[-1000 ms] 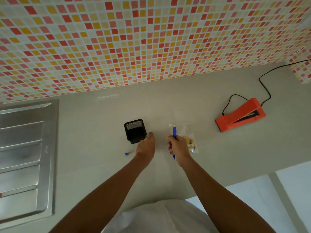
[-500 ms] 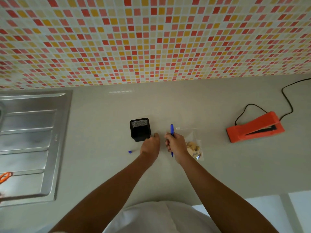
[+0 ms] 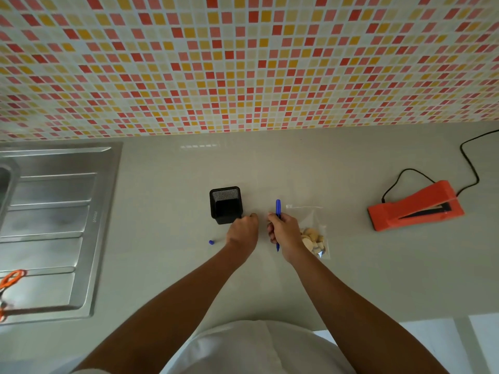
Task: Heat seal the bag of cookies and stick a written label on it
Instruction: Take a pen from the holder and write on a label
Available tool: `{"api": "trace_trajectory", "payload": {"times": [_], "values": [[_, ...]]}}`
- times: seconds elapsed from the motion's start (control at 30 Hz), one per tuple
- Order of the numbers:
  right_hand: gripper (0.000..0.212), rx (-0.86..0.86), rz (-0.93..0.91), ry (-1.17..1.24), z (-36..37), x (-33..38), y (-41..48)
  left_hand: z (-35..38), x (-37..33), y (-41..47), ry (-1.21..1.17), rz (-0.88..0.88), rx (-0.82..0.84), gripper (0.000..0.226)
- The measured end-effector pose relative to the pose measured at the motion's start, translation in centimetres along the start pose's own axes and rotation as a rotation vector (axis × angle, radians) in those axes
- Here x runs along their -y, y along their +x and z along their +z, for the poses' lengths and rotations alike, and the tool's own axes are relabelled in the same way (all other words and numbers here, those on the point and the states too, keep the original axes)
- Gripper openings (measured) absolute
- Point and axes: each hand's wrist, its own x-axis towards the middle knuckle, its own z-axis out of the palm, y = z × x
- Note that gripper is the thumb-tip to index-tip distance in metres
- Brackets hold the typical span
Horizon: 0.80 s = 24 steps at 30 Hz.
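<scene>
A clear plastic bag of cookies (image 3: 313, 236) lies flat on the grey counter (image 3: 351, 279), just right of my right hand (image 3: 283, 233). That hand grips a blue pen (image 3: 278, 209), held upright with its top end above the knuckles. My left hand (image 3: 243, 233) rests knuckles-up on the counter beside it, fingers curled down; whatever lies under it is hidden. The pen's blue cap (image 3: 211, 242) lies loose to the left. An orange heat sealer (image 3: 415, 210) with a black cord sits at the right. No label is visible.
A black mesh pen holder (image 3: 225, 205) stands just beyond my left hand. A steel sink drainboard (image 3: 54, 225) fills the left side, with orange-handled scissors (image 3: 10, 280) on it. A mosaic tile wall (image 3: 243, 63) rises behind the counter.
The camera view has shifted, bringing more of the sink and the scissors into sight. Both hands stay close together on the counter, with the pen still in my right hand.
</scene>
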Motion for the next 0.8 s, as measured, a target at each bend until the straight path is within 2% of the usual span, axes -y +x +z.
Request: {"api": "trace_trajectory", "payload": {"times": [0.27,0.4,0.5,0.6,0.73,0.8], "values": [[0.027,0.000,0.006,0.010,-0.1,0.1,0.0,-0.1,0.0,-0.8,0.010,0.013,-0.009,0.018],[0.027,0.012,-0.010,0.026,-0.2,0.2,-0.3,-0.1,0.0,-1.2,-0.008,-0.010,-0.080,0.029],[0.024,0.003,-0.025,0.060,-0.5,0.4,-0.8,0.3,0.3,-1.6,-0.094,-0.007,-0.082,0.042],[0.022,-0.054,-0.031,0.106,-0.9,0.3,-1.0,1.2,1.1,-2.1,-0.245,0.013,-0.042,0.032],[0.047,-0.090,-0.018,0.259,-0.6,0.2,-1.0,2.9,2.7,-2.3,-0.331,0.076,-0.047,0.014],[0.060,-0.130,-0.056,0.205,-0.4,-0.2,-0.9,3.6,3.3,-2.3,-0.385,0.083,-0.048,0.014]]}}
